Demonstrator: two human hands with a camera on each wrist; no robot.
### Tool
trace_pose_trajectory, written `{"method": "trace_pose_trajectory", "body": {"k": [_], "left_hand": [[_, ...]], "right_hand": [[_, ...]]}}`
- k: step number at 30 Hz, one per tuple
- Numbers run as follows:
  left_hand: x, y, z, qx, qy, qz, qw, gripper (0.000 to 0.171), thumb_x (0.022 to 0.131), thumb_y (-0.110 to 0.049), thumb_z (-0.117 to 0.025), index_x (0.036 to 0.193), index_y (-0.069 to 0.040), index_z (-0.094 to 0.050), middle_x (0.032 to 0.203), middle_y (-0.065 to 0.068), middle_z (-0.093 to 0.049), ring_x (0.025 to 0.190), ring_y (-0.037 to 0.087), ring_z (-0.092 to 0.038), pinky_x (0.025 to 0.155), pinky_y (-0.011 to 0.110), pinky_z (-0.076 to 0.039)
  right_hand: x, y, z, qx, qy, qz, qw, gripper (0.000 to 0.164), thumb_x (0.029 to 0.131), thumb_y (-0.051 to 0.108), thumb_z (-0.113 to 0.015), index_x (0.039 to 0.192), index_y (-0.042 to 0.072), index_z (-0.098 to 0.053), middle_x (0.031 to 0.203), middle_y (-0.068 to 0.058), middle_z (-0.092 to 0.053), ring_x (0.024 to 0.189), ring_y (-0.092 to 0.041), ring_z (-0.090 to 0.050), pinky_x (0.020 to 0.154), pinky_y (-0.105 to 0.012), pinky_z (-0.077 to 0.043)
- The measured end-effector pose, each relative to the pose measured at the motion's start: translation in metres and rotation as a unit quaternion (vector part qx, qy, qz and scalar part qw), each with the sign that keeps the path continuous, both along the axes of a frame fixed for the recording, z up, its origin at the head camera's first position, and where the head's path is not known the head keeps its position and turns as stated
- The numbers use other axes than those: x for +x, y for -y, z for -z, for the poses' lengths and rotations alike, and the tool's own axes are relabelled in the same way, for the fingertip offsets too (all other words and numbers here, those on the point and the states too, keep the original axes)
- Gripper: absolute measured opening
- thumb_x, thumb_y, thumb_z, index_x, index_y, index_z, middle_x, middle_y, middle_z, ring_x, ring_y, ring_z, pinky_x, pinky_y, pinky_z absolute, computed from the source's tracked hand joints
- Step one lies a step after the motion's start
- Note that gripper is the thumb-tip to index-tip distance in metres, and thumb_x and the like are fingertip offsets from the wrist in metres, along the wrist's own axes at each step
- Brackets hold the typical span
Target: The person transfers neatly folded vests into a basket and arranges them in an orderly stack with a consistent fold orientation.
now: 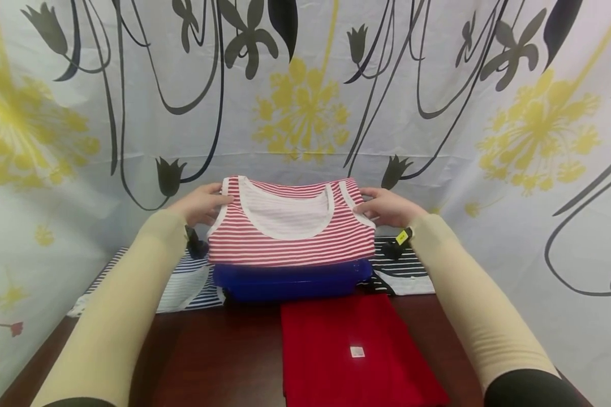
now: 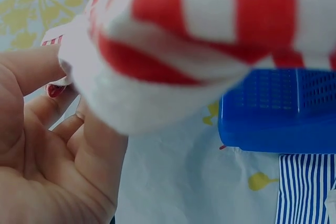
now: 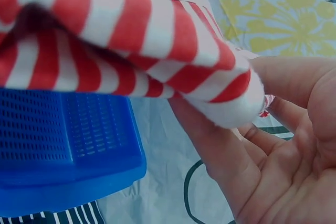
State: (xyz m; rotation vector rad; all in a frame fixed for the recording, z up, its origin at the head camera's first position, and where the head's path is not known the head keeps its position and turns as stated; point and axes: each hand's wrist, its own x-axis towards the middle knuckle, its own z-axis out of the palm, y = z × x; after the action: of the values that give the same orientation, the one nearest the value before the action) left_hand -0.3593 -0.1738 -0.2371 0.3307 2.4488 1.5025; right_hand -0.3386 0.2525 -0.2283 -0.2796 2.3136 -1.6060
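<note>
A red-and-white striped tank top (image 1: 291,249) with white trim hangs folded between my two hands, above the blue plastic basket (image 1: 290,282). My left hand (image 1: 199,204) pinches its left armhole edge between thumb and fingers. The matching edge on the other side is pinched by my right hand (image 1: 391,207). In the left wrist view, white trim and stripes of the tank top (image 2: 157,51) lie over the fingers. The right wrist view shows its folded layers (image 3: 126,30) and, below them, the basket's slotted inner wall (image 3: 100,135).
Blue-and-white striped clothing (image 1: 188,285) lies left of the basket, black-and-white striped clothing (image 1: 404,271) right of it. A folded red garment (image 1: 336,339) with a small white label lies in front on the dark brown table (image 1: 209,356). A patterned curtain (image 1: 305,34) stands behind.
</note>
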Motion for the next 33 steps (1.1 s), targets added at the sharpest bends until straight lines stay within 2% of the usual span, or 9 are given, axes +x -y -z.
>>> {"method": "trace_pose_trajectory", "body": {"k": [8, 21, 27, 33], "left_hand": [[-0.009, -0.004, 0.005, -0.001, 0.016, -0.016, 0.9997, 0.071, 0.1, -0.029, -0.052, 0.155, -0.005, -0.014, 0.14, 0.024, -0.043, 0.119, 0.041, -0.052, 0.089, 0.045, -0.051], [-0.011, -0.009, 0.019, -0.022, 0.031, -0.037, 0.9986, 0.069, 0.1, -0.03, -0.052, 0.154, -0.004, -0.017, 0.14, 0.025, -0.043, 0.119, 0.041, -0.052, 0.091, 0.046, -0.05], [-0.012, -0.01, 0.028, -0.032, 0.032, -0.033, 0.9984, 0.068, 0.1, -0.031, -0.052, 0.153, -0.003, -0.019, 0.139, 0.026, -0.044, 0.117, 0.041, -0.054, 0.089, 0.044, -0.052], [-0.015, -0.015, 0.031, -0.049, 0.029, -0.034, 0.9978, 0.066, 0.1, -0.032, -0.051, 0.152, -0.003, -0.022, 0.138, 0.025, -0.045, 0.115, 0.04, -0.056, 0.087, 0.044, -0.053]], "right_hand": [[-0.01, 0.003, 0.01, 0.006, 0.014, 0.009, 1.0, 0.073, 0.097, 0.004, -0.055, 0.155, 0.006, -0.012, 0.109, -0.013, -0.06, 0.083, -0.019, -0.066, 0.074, -0.035, -0.056], [-0.022, 0.008, 0.029, 0.034, 0.026, 0.029, 0.999, 0.073, 0.094, 0.005, -0.058, 0.155, 0.006, -0.016, 0.106, -0.014, -0.06, 0.081, -0.021, -0.063, 0.071, -0.035, -0.055], [-0.025, 0.01, 0.036, 0.052, 0.031, 0.034, 0.998, 0.071, 0.094, 0.005, -0.057, 0.154, 0.006, -0.019, 0.112, -0.017, -0.059, 0.083, -0.022, -0.064, 0.074, -0.035, -0.055], [-0.026, 0.011, 0.037, 0.068, 0.035, 0.039, 0.996, 0.072, 0.094, 0.005, -0.057, 0.155, 0.006, -0.018, 0.116, -0.017, -0.058, 0.084, -0.02, -0.063, 0.074, -0.034, -0.055]]}}
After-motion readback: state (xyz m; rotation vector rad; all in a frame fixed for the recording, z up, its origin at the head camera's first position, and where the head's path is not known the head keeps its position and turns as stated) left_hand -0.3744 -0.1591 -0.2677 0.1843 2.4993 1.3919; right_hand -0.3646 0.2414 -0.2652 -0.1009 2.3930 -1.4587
